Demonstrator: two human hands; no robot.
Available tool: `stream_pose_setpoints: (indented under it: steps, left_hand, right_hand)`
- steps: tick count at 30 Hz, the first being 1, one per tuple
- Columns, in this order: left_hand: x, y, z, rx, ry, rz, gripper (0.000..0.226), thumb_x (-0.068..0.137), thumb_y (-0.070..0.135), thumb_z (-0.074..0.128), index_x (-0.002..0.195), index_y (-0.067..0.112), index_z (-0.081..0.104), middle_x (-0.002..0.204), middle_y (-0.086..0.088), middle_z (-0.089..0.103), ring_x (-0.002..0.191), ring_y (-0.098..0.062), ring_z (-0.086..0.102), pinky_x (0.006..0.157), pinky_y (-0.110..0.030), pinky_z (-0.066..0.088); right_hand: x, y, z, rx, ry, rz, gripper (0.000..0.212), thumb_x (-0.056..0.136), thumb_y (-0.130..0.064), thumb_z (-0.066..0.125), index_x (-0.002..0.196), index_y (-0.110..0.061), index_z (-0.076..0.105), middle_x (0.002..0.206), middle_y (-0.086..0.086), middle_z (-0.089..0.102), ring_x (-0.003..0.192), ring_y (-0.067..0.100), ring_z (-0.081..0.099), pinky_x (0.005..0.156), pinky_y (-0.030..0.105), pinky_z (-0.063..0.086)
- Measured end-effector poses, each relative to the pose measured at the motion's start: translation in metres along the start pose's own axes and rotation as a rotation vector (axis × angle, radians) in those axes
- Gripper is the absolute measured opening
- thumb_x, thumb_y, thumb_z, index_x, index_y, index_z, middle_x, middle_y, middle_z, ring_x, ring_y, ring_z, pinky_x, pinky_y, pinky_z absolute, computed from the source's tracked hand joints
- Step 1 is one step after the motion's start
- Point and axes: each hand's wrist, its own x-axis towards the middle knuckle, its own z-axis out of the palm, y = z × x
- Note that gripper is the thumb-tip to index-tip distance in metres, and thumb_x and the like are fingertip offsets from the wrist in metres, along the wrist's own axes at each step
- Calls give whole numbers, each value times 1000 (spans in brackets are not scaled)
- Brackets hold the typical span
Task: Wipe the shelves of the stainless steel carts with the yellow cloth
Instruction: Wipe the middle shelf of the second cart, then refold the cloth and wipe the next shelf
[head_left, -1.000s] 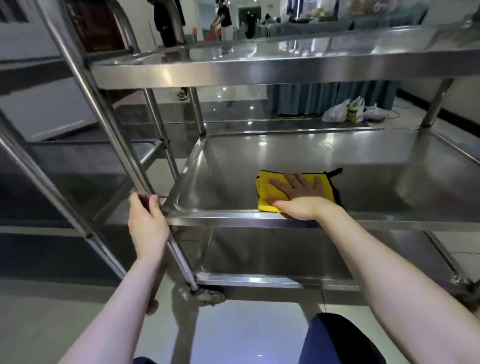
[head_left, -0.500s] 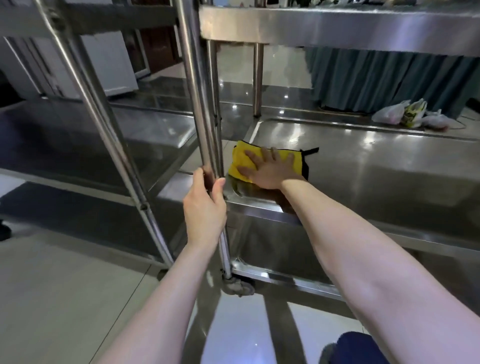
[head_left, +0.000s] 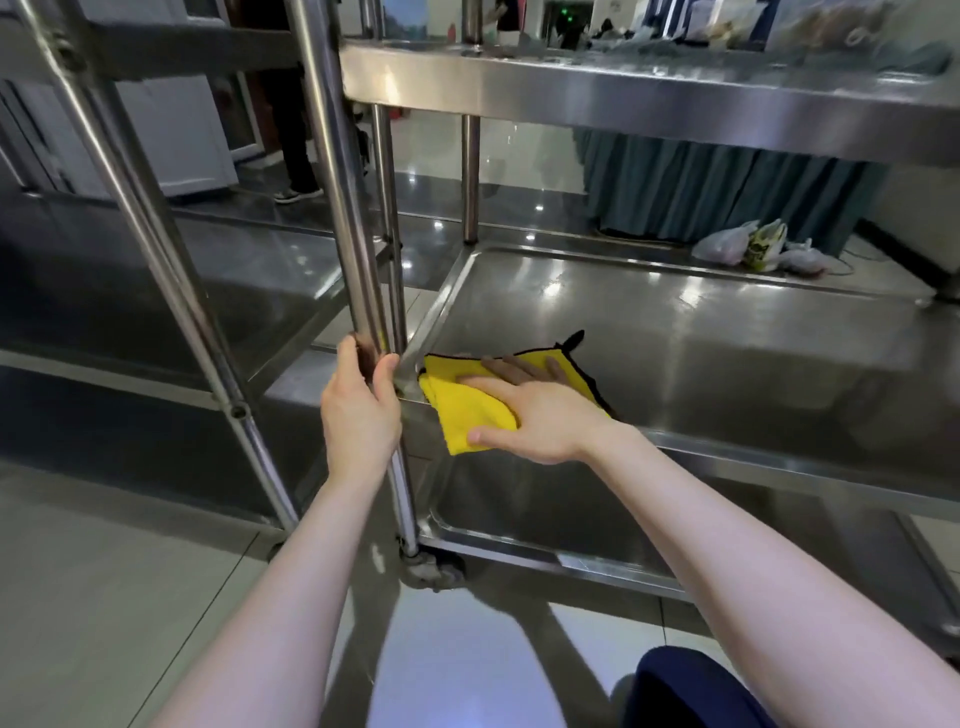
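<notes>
While flat on yellow cloth, right hand wide; left hand round cart post

— What lies on the cart's middle shelf?
— A yellow cloth, at the shelf's near left corner by the corner post, one edge hanging over the front rim.
— And on the tiled floor?
— A caster beneath that same corner, and plastic bags beyond the shelf's far rim.

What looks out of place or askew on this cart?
Nothing damaged or spilled. The yellow cloth with black edging, under the right hand, is folded over and overhangs the front left corner of the middle steel shelf.
</notes>
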Motion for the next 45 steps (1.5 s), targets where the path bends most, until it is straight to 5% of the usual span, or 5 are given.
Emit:
stream_pose_setpoints:
  steps: [7, 13, 19, 29, 45]
  left_hand:
    - [-4, 2, 3, 61, 52, 29, 18, 110, 38, 57, 108, 21, 51, 94, -4, 65, 84, -26, 60, 78, -36, 45]
    - [-23, 17, -15, 218, -21, -132, 38, 106, 39, 59, 141, 27, 51, 128, -4, 70, 113, -26, 66, 97, -42, 53]
    - [-97, 58, -67, 532, -549, -277, 34, 100, 20, 65, 133, 21, 64, 127, -7, 68, 119, -32, 67, 103, -47, 54]
    - [-132, 267, -178, 687, -996, -380, 35, 106, 30, 58, 140, 23, 63, 137, -4, 69, 121, -24, 68, 102, -35, 52]
    - [-174, 623, -185, 685, -1085, -133, 34, 108, 36, 59, 139, 22, 65, 136, -1, 70, 111, -20, 70, 102, -37, 56]
  right_hand:
    - [-79, 59, 3, -38, 183, -50, 77, 97, -53, 71, 163, -50, 30, 168, -6, 42, 153, 27, 40, 122, 54, 34]
    - [-86, 56, 5, -49, 164, -39, 76, 99, -40, 73, 164, -47, 33, 168, -4, 42, 146, 30, 48, 120, 58, 36]
    - [-102, 47, -20, 37, -71, 45, 78, 99, -10, 66, 163, -41, 34, 171, 0, 33, 151, 31, 38, 118, 58, 37]
    - [-274, 41, -156, 326, -494, 228, 62, 95, -7, 65, 153, -27, 53, 145, 11, 54, 135, 33, 55, 115, 36, 40]
    - [-547, 80, -371, 625, -61, 305, 60, 97, -6, 74, 153, -19, 57, 147, 12, 61, 136, 31, 57, 116, 37, 40]
